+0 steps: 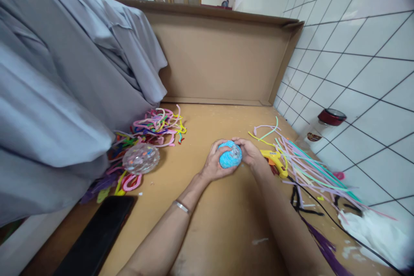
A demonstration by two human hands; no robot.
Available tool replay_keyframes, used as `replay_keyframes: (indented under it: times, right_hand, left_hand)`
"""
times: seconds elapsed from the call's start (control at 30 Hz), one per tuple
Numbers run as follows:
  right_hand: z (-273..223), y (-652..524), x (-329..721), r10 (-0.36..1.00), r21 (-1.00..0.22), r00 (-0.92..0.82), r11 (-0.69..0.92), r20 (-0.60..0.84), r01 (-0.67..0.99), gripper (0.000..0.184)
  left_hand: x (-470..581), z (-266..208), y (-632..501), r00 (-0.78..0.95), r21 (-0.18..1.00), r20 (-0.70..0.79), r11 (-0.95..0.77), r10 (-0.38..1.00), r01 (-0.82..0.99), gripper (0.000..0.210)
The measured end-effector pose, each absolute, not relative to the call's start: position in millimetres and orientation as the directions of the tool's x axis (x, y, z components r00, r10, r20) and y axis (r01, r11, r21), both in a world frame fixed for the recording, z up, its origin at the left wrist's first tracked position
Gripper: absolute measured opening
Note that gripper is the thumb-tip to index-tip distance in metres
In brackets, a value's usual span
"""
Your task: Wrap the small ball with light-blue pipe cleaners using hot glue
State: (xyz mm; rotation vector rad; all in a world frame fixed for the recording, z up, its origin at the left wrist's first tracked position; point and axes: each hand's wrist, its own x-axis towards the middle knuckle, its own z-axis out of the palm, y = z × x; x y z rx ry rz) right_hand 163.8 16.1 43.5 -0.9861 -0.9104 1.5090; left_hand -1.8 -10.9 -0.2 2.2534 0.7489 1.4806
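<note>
A ball wrapped in coiled blue fuzzy strands (229,160) is held low over the table, with a clear, shiny patch showing on its upper right side. Around its left and lower side curl the fingers of my left hand (214,163), the thumb lying across the front. My right hand (248,152) is closed at the ball's right edge, its fingertips against the upper right part. Whether a loose strand end sits between those fingertips I cannot tell. Just right of that hand lies a yellow glue gun (274,163).
Pastel pipe cleaners (300,166) lie along the tiled wall near a red-lidded jar (318,127) and white tissue (375,233). At left are a tangled pipe-cleaner pile (158,125), a clear faceted ball (141,158), a black phone (97,233) and grey cloth (64,86). Cardboard (220,56) stands behind.
</note>
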Motion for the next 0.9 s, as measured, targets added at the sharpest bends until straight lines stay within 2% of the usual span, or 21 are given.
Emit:
replay_keyframes:
  times: [0.2, 0.9]
  right_hand:
    - [45, 13, 165, 0.972, -0.891, -0.079, -0.234, -0.221, -0.388, 0.023]
    - [50, 6, 154, 0.981, -0.913, -0.054, -0.191, -0.184, -0.362, 0.027]
  left_hand:
    - [-2, -1, -8, 0.321, 0.533, 0.758, -0.823, 0.568, 0.198, 0.059]
    - [-3, -3, -5, 0.304, 0.547, 0.755, -0.813, 0.582, 0.2, 0.062]
